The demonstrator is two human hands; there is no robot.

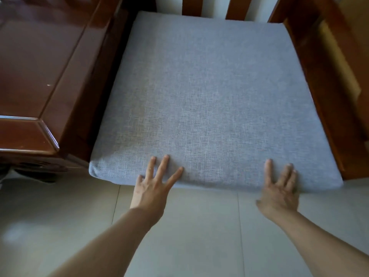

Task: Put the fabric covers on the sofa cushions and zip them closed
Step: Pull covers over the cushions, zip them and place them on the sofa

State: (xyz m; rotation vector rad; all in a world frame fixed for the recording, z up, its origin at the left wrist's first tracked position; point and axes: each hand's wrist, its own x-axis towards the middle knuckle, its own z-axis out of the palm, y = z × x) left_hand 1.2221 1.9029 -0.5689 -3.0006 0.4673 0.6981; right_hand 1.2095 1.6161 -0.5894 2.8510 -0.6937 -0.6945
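Both hands, left hand (pixel 153 184) at seven o'clock and right hand (pixel 279 188) at five, are pressing flat-fingered on the grey covered cushion (pixel 209 96) sitting in the wooden sofa frame (pixel 323 80); uneven pushing could jam it crooked.

We see a cushion (pixel 209 100) covered in grey-blue woven cloth, matt, with a coarse linen-like weave. At 9 o'clock, a dark red-brown wooden table (pixel 36 80) shines with glossy lacquer. At 3 o'clock, the wooden sofa frame (pixel 327 80) looks similarly polished. At 6 o'clock, pale floor tiles (pixel 179 226) appear smooth, faintly sheened.
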